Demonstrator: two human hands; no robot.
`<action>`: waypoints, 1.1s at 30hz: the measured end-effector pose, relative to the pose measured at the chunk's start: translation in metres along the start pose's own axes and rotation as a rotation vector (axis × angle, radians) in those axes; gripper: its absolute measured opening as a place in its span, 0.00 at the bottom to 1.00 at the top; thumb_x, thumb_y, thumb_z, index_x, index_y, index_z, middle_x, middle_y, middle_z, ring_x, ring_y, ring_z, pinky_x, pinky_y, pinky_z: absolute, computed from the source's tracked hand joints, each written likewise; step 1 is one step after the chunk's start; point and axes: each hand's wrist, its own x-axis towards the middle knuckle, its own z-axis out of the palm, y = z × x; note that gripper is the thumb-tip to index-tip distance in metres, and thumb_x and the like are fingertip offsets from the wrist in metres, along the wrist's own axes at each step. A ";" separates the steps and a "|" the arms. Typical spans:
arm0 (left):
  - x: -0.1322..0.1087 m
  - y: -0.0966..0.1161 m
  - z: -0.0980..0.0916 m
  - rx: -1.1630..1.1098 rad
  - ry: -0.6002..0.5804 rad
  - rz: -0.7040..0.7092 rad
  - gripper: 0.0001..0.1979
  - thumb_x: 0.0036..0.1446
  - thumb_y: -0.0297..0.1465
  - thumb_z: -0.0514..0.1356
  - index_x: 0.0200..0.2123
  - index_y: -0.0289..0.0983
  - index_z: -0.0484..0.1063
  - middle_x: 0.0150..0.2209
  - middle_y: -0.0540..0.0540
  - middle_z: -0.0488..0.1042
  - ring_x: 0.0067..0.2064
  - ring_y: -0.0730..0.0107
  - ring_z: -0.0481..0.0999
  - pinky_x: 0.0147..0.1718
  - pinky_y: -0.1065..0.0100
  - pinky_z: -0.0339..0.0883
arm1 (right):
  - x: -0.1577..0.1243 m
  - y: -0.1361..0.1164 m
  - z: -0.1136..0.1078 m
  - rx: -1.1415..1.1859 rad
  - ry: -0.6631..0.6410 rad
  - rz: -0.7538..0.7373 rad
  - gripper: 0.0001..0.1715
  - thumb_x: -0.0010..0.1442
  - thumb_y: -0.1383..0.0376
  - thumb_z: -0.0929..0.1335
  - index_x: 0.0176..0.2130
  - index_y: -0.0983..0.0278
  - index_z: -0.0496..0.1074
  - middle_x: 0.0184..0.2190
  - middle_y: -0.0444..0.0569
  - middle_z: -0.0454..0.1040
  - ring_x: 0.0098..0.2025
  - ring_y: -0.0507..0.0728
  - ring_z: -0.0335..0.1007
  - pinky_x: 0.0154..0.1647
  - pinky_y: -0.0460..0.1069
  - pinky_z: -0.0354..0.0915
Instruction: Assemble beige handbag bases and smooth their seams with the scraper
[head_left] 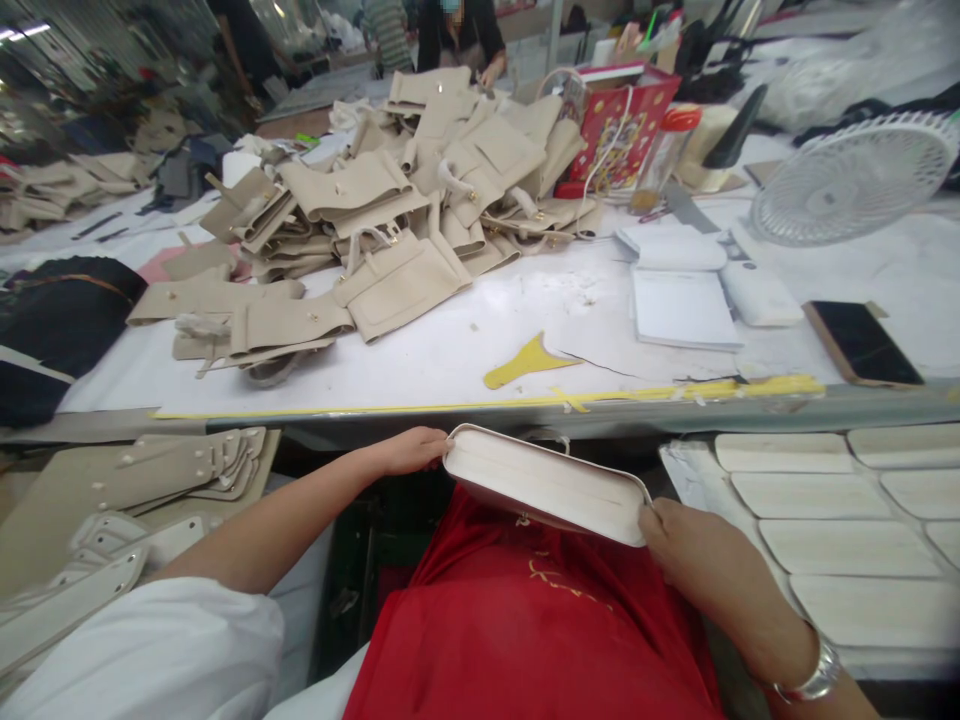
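Note:
Between my two hands, a white handbag (pixel 547 484) is held at lap height, just off the table's front edge. Its long flat side with rounded corners faces up toward me, and part of a handle shows behind it. My left hand (pixel 417 450) pinches the bag's left end. At the lower right corner, my right hand (pixel 686 545) has its fingers closed round the edge. The bag's far side is hidden, and a red apron (pixel 540 620) lies under it.
Beige bag pieces (pixel 405 280) pile up on the white table (pixel 420 375). A yellow scrap (pixel 529 362), notepad (pixel 682 300), phone (pixel 862 343) and white fan (pixel 855 180) lie right. Cream panels (pixel 847 545) sit at lower right, strap pieces (pixel 105 580) at left. A person (pixel 457 40) works opposite.

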 end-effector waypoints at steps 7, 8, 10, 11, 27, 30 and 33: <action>0.007 -0.007 0.001 -0.113 0.010 -0.076 0.27 0.54 0.53 0.45 0.23 0.35 0.64 0.19 0.50 0.63 0.22 0.73 0.62 0.21 0.71 0.56 | -0.001 -0.004 -0.006 -0.132 -0.058 -0.089 0.13 0.59 0.73 0.58 0.32 0.69 0.70 0.28 0.54 0.71 0.27 0.58 0.69 0.21 0.47 0.49; 0.007 -0.005 0.000 -0.046 0.020 -0.046 0.24 0.54 0.50 0.47 0.23 0.35 0.64 0.20 0.50 0.62 0.22 0.73 0.62 0.22 0.72 0.56 | -0.002 -0.004 -0.007 -0.126 -0.067 -0.083 0.13 0.59 0.73 0.58 0.32 0.69 0.70 0.28 0.55 0.71 0.27 0.58 0.69 0.21 0.48 0.49; 0.006 0.000 -0.002 0.104 0.034 0.016 0.20 0.55 0.45 0.48 0.22 0.35 0.64 0.21 0.50 0.63 0.25 0.72 0.63 0.25 0.71 0.56 | -0.002 -0.005 -0.008 -0.119 -0.086 -0.070 0.13 0.59 0.73 0.58 0.33 0.69 0.69 0.29 0.55 0.71 0.28 0.59 0.70 0.21 0.48 0.48; 0.006 0.002 -0.002 0.165 0.035 0.039 0.19 0.55 0.42 0.47 0.22 0.36 0.64 0.23 0.49 0.65 0.26 0.71 0.64 0.26 0.71 0.57 | -0.002 -0.006 -0.007 -0.121 -0.094 -0.065 0.13 0.60 0.72 0.57 0.33 0.69 0.69 0.29 0.54 0.71 0.28 0.59 0.70 0.21 0.48 0.48; 0.013 -0.031 0.022 -0.641 -0.018 0.007 0.23 0.52 0.52 0.53 0.25 0.36 0.59 0.18 0.55 0.59 0.18 0.81 0.55 0.18 0.75 0.48 | -0.001 -0.001 -0.001 -0.161 -0.050 -0.118 0.11 0.56 0.76 0.60 0.33 0.69 0.70 0.29 0.53 0.70 0.28 0.59 0.69 0.22 0.48 0.51; 0.019 -0.039 0.029 -0.681 -0.021 0.007 0.24 0.51 0.52 0.55 0.24 0.36 0.56 0.18 0.56 0.58 0.17 0.82 0.55 0.17 0.76 0.48 | 0.000 0.000 0.001 -0.137 -0.042 -0.119 0.09 0.54 0.77 0.61 0.32 0.69 0.70 0.29 0.53 0.71 0.28 0.58 0.69 0.22 0.47 0.50; 0.020 -0.038 0.025 -0.690 -0.046 0.004 0.23 0.49 0.50 0.58 0.23 0.36 0.56 0.17 0.55 0.60 0.17 0.82 0.56 0.17 0.76 0.48 | 0.001 0.002 0.005 -0.132 -0.039 -0.106 0.10 0.52 0.78 0.62 0.32 0.69 0.70 0.27 0.52 0.71 0.27 0.57 0.69 0.21 0.47 0.49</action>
